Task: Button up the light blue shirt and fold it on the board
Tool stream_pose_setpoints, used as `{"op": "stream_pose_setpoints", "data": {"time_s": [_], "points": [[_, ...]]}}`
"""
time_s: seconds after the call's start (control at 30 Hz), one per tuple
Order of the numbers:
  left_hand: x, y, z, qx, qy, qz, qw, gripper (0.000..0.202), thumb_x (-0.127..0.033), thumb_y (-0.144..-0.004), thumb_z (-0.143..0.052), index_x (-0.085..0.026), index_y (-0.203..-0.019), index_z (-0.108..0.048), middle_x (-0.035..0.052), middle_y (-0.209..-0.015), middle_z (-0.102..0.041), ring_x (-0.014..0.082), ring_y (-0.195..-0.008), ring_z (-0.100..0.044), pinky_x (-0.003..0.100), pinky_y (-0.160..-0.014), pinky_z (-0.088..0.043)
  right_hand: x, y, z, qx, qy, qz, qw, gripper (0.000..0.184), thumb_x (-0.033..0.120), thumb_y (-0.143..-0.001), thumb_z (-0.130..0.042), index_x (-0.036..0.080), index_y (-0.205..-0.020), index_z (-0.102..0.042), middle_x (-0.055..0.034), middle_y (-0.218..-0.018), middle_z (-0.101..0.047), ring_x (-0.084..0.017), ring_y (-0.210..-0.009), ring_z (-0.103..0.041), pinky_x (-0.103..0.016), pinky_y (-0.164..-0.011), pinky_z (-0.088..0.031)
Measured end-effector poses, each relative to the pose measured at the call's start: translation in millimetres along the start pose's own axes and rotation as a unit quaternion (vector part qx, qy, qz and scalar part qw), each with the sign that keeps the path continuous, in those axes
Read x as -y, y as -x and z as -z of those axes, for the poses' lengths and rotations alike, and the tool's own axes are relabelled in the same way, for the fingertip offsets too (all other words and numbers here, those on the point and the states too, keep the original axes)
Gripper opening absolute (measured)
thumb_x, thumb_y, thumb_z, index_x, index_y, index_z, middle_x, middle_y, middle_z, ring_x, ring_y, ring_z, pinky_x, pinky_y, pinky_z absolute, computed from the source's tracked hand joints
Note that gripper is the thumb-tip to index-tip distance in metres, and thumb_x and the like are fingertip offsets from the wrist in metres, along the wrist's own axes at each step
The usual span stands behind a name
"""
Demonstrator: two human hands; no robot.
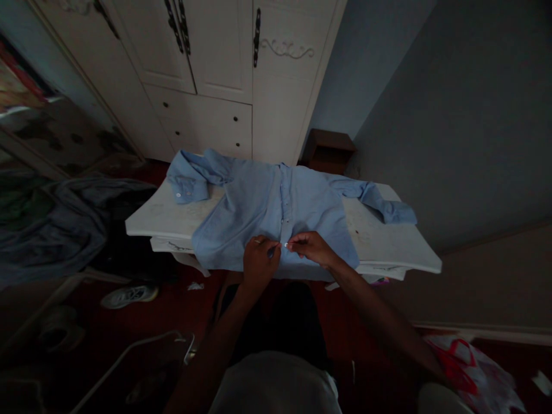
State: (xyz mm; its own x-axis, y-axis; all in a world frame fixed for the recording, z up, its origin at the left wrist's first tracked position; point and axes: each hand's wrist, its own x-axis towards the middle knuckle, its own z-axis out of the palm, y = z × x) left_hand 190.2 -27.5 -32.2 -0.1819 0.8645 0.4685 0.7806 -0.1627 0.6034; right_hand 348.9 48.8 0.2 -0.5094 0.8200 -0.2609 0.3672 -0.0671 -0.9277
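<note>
A light blue button-up shirt [259,201] lies spread face up on a white table [388,236], its sleeves stretched out to left and right. My left hand [257,261] pinches the shirt's front placket near the hem, at the table's near edge. My right hand [311,247] pinches the other side of the placket just beside it. Between the two sets of fingertips sits a small white button [285,245]. Both hands are closed on the fabric.
A white wardrobe [224,75] with drawers stands behind the table. A brown stool [328,149] sits beside it. Dark clothes [56,218] are heaped at the left, a shoe [129,295] lies on the red floor, and a red-and-white bag [470,362] at the lower right.
</note>
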Motion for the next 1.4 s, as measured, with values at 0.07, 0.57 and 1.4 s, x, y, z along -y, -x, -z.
{"op": "stream_pose_setpoints", "data": {"time_s": [0.07,0.57,1.4], "points": [[2.9,0.0,1.3,-0.012,-0.006,0.006,1.000,0.013,-0.024,-0.085,-0.060,-0.020,-0.077,-0.069,0.0047,-0.077,-0.066,0.0205,-0.078,-0.059,0.035,-0.078,-0.048,-2.2,0.0,3.8,-0.006,0.012,0.007,1.000,0.022,0.036,-0.067,-0.071,0.015,-0.072,-0.070,0.0022,-0.054,-0.057,-0.007,-0.046,-0.045,-0.020,-0.044,-0.030],[7.4,-3.2,7.1,0.018,-0.136,-0.061,0.989,0.033,-0.030,-0.088,-0.059,-0.021,-0.120,-0.062,0.0123,-0.125,-0.063,0.0308,-0.118,-0.055,0.047,-0.094,-0.043,-15.2,3.4,8.5,-0.103,0.253,0.219,0.937,0.022,0.032,-0.085,-0.061,0.020,-0.102,-0.067,-0.0091,-0.102,-0.067,-0.022,-0.097,-0.061,-0.037,-0.090,-0.048],[35.8,16.8,14.7,0.096,-0.234,-0.106,0.962,0.058,-0.050,-0.095,-0.040,-0.016,-0.141,-0.044,0.0157,-0.149,-0.041,0.0289,-0.140,-0.036,0.049,-0.116,-0.024,-85.1,62.4,133.6,-0.339,0.310,-0.005,0.888,0.032,0.042,-0.077,-0.057,0.018,-0.091,-0.074,-0.0081,-0.084,-0.076,-0.025,-0.078,-0.070,-0.033,-0.071,-0.051]]}}
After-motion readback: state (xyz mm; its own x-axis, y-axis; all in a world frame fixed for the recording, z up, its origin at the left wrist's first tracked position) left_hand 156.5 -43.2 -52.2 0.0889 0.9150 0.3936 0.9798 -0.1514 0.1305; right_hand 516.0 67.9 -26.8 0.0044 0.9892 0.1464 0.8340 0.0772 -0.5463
